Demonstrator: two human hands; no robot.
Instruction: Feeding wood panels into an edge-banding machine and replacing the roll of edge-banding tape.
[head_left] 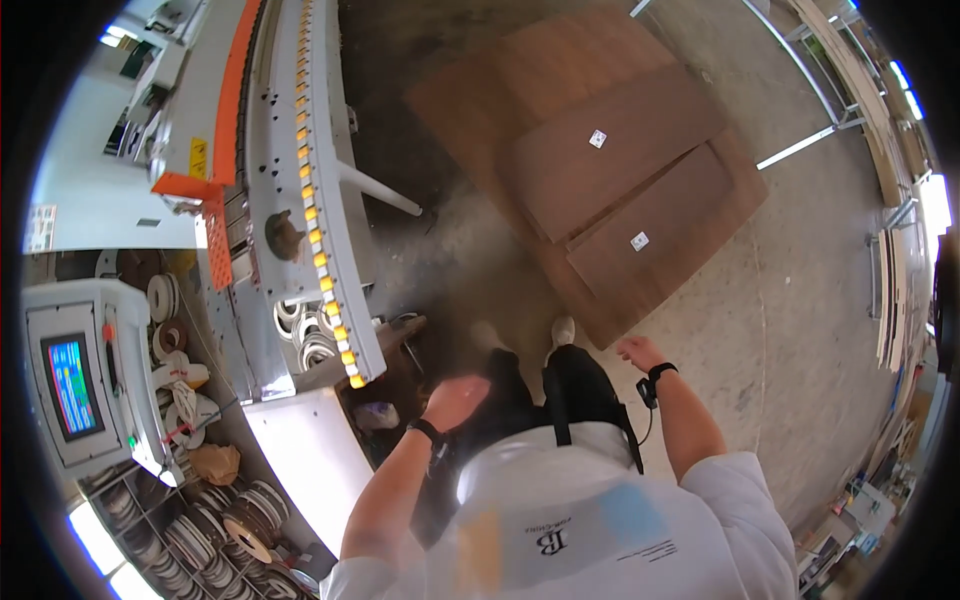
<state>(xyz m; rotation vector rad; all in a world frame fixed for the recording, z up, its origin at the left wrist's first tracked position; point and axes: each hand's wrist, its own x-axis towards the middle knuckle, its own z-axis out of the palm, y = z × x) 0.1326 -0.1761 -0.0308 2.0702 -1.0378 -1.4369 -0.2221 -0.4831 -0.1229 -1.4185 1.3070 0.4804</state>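
My left hand [457, 402] hangs in front of my body, near the end of the long machine; motion smears its fingers, and I see nothing in it. My right hand [642, 353] is out to my right, fingers loosely apart and holding nothing. It is nearest to the corner of a stack of large brown wood-grain boards [610, 320]. Two narrower brown panels, a wider one [560, 180] and a slimmer one [690, 205], lie on top, each with a small white label. Both of my wrists wear black bands.
The edge-banding machine [275, 180] with yellow rollers runs along my left. A control screen [72, 385] stands beside it, above rolls of edging tape [200, 530]. A slanted machine leg [380, 190] juts toward the boards. Metal racks [800, 148] holding long boards stand at the right.
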